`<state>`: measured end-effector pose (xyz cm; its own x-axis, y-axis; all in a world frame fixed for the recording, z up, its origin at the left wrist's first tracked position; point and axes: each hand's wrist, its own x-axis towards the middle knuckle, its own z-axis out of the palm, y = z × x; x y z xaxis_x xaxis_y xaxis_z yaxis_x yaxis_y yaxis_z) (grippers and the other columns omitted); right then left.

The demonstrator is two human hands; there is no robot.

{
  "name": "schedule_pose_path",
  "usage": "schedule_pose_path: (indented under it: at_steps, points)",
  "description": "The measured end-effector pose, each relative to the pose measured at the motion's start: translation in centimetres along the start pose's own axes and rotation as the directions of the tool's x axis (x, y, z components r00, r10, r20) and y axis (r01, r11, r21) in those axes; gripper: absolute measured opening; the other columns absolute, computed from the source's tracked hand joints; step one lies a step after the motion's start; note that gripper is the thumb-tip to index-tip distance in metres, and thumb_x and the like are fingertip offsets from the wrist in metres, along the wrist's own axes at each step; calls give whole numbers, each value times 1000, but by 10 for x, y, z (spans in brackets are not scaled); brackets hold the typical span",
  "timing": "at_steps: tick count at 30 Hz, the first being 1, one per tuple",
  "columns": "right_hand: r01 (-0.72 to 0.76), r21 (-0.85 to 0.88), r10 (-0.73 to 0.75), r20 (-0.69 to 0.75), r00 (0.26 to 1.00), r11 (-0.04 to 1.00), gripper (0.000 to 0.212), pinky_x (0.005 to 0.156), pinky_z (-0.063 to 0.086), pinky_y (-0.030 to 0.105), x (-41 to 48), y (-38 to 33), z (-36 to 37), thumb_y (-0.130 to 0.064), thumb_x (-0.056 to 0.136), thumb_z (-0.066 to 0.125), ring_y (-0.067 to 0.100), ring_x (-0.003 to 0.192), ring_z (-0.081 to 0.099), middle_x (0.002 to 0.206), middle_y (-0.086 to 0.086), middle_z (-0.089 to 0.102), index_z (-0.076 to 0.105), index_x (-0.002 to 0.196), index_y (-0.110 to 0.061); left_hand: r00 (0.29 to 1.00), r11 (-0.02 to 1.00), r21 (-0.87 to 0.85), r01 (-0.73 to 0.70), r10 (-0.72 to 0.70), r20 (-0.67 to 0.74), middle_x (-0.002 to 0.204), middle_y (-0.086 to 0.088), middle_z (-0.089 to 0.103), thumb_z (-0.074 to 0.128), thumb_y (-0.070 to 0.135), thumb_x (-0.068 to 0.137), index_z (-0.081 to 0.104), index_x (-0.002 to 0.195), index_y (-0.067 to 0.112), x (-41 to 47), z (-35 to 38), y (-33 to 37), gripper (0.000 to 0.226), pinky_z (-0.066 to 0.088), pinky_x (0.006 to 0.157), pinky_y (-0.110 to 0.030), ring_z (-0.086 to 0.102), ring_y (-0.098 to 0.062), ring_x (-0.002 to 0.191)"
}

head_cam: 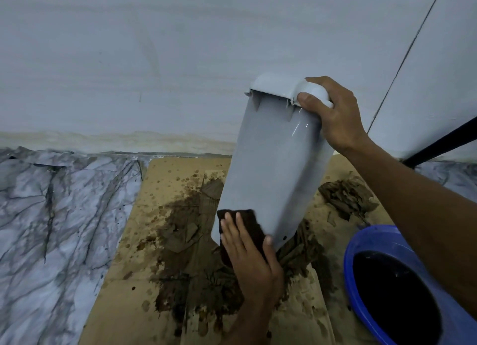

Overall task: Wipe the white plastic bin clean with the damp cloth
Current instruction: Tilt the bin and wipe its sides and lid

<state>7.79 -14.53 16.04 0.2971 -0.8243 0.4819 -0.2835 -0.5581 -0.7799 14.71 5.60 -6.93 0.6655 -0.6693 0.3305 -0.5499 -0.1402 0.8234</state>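
The white plastic bin [273, 164] stands tilted above the floor, its rim up and to the right, its base low over the cardboard. My right hand [333, 115] grips the rim at the top, thumb curled over the edge. A dark brown cloth [247, 223] lies against the bin's lower side near the base. My left hand [247, 254] presses it flat there with straight fingers spread and the thumb touching the bin's bottom edge. Part of the cloth is hidden under the palm.
A sheet of cardboard [170, 189] on the floor carries brown wet stains and torn soggy scraps [346, 195]. A blue bucket [361, 244] of dark water sits at the lower right. Marble-patterned floor [51, 215] spreads left; a pale wall [154, 60] rises behind.
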Motion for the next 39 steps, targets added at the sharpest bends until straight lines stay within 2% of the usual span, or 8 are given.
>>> schedule_pose_path:
  at_steps: [6, 12, 16, 19, 22, 26, 32, 39]
  points:
    - [20, 3, -20, -9, 1000, 1000, 28, 85, 43, 13, 0, 1, -2, -38, 86, 65, 1, 98, 59, 107, -12, 65, 65, 110, -24, 992, 987, -101, -125, 125, -7, 171, 3, 7, 31, 47, 106, 15, 162, 21, 71, 4, 61, 64, 2, 128, -42, -1, -14, 158]
    - [-14, -4, 14, 6, 1000, 1000, 39, 88, 45, 18, -2, -6, 0, -41, 82, 65, 9, 104, 60, 112, -8, 67, 66, 115, -19, 939, 917, -238, 321, -341, -46, 160, -7, 37, 39, 42, 106, 28, 159, 16, 77, -14, 46, 59, 24, 121, -53, 27, -26, 150]
    - [-7, -38, 9, 47, 999, 999, 42, 99, 46, 37, -9, -16, 10, -42, 83, 66, 15, 114, 58, 121, -5, 65, 65, 120, -21, 966, 942, -253, 222, -247, -70, 170, 2, 7, 30, 44, 105, 10, 162, 18, 75, -9, 71, 65, 7, 128, -39, 0, -11, 157]
    - [55, -173, -40, 86, 995, 983, 47, 98, 44, 39, -17, -27, 22, -48, 85, 64, 19, 114, 55, 121, -2, 62, 61, 124, -23, 979, 921, -379, 86, -148, -138, 167, 3, 23, 31, 41, 107, 22, 161, 23, 94, -16, 101, 57, 24, 122, -33, 19, -12, 155]
    - [132, -325, -88, 148, 985, 936, 61, 101, 39, 36, -29, -40, 36, -62, 85, 54, 21, 115, 51, 125, 0, 59, 56, 131, -22, 893, 734, -644, 216, -415, -173, 136, -1, 61, 37, 30, 110, 52, 144, 22, 131, -45, 115, 38, 50, 91, -22, 60, -17, 120]
    - [254, -403, -178, 216, 960, 879, 71, 110, 21, 25, -61, -58, 55, -73, 85, 42, 15, 126, 44, 136, -5, 54, 51, 136, -25, 708, 386, -878, 283, -702, -80, 111, -11, 71, 42, 23, 109, 66, 120, 12, 184, -112, 109, 28, 60, 83, -38, 70, -29, 98]
    - [255, -374, -145, 298, 943, 892, 87, 113, 15, 21, -86, -76, 71, -81, 76, 49, 11, 132, 36, 144, -7, 46, 46, 140, -22, 992, 963, -238, 123, -116, 43, 97, 4, 67, 44, 26, 107, 64, 111, 23, 199, -168, 111, 21, 50, 70, -32, 63, -15, 86]
    - [143, -271, -1, 463, 886, 952, 79, 118, 9, 21, -80, -75, 34, -72, 83, 46, 7, 147, 22, 157, -12, 32, 37, 150, -30, 966, 991, 17, -131, 124, 226, 106, 11, 61, 40, 24, 108, 59, 132, 23, 182, -179, 119, 31, 37, 67, -9, 57, -1, 87]
